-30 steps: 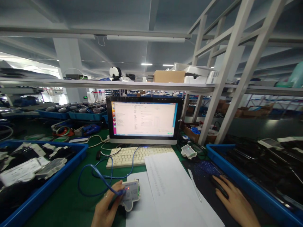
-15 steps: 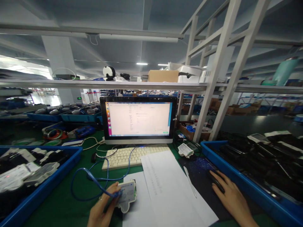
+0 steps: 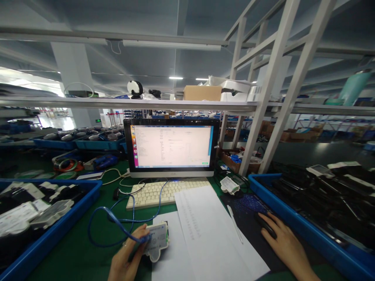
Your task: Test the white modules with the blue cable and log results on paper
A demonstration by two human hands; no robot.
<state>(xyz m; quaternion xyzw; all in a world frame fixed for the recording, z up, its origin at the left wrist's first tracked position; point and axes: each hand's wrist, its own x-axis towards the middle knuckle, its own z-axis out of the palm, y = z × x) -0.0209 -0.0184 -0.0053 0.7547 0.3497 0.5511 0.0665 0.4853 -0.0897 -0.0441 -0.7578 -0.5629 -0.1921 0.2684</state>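
My left hand (image 3: 130,253) is closed round the plug end of a blue cable (image 3: 109,214), at the left side of a small white electronic module (image 3: 157,241). The module has a printed label and a rounded clear lobe, and it is held tilted above the papers. Fingers hide the joint between plug and module. My right hand (image 3: 283,240) rests over a black computer mouse (image 3: 266,225) on a dark mouse pad (image 3: 249,207). Ahead, a monitor (image 3: 172,148) shows a pale page with lines of text, and a cream keyboard (image 3: 170,193) lies before it.
Printed paper sheets (image 3: 202,230) overlap the keyboard's right part, with a white pen (image 3: 234,224) on them. Another white module (image 3: 230,185) lies beyond the mouse pad. Blue bins (image 3: 96,191) of modules flank me on both sides. A shelf (image 3: 164,104) crosses above the monitor.
More lines of text have appeared at the left of the screen. My right hand and the mouse have shifted very slightly to the left. My left hand stays almost still.
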